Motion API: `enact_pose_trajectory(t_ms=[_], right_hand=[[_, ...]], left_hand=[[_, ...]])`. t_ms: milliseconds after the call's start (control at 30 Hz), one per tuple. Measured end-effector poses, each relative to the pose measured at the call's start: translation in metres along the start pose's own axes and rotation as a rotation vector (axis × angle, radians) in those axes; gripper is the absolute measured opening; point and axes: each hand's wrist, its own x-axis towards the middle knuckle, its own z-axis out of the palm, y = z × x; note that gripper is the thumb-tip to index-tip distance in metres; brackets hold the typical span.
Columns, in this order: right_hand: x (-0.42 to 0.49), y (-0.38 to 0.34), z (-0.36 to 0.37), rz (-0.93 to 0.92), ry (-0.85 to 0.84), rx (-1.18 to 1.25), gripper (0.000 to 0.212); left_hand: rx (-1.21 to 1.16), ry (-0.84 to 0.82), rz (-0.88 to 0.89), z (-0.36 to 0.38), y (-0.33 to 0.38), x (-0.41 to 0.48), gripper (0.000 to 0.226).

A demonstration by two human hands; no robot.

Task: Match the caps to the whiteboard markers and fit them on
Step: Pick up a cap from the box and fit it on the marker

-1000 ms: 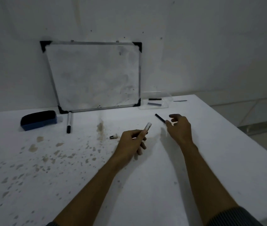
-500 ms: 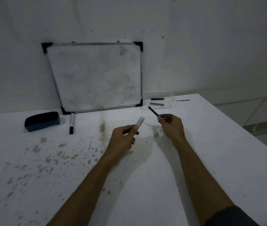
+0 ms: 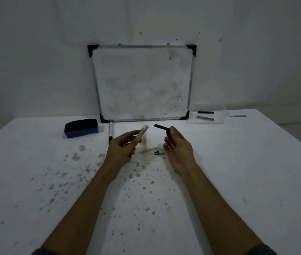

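Observation:
My left hand (image 3: 123,149) grips a white marker barrel (image 3: 143,131) that points up and to the right. My right hand (image 3: 178,148) holds a thin black cap (image 3: 161,127) between fingertips, its open end facing the marker tip a short gap away. A small dark piece (image 3: 157,153) lies on the table between my hands. Another capped white marker (image 3: 110,132) lies below the whiteboard's left corner. A clear tray (image 3: 207,122) at the back right holds a black cap (image 3: 205,112) and a blue-grey cap (image 3: 205,118).
A whiteboard (image 3: 142,83) leans against the wall. A dark blue eraser (image 3: 81,127) sits at the back left. A thin grey piece (image 3: 237,116) lies right of the tray. The white table (image 3: 238,172) is stained with brown spots; its right edge drops off.
My right hand picked the black cap off the table and brought it up toward the marker. My left hand lifted the marker higher. The view shifted left.

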Motion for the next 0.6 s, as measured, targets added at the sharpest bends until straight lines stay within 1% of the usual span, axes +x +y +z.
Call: enact_pose_trajectory(t_ms=[100,233,333,433,600], right_hand=[[0.004,0.008,-0.006,-0.077,0.083,0.03,0.035],[0.007,0.01,-0.009,-0.087,0.1,-0.037,0.036],[0.008,0.011,-0.008,-0.089,0.11,-0.082,0.031],[0.007,0.011,-0.008,-0.101,0.13,-0.06,0.027],[0.006,0.012,-0.007,-0.117,0.166,-0.042,0.028]], left_hand=[[0.004,-0.064,0.015,0.003,-0.004,0.004,0.03],[0.025,-0.095,0.032,0.0,-0.013,0.006,0.042],[0.046,-0.088,0.031,-0.001,-0.017,0.009,0.039],[0.069,-0.089,0.035,0.001,-0.019,0.01,0.04],[0.067,-0.099,0.05,0.002,-0.02,0.011,0.04]])
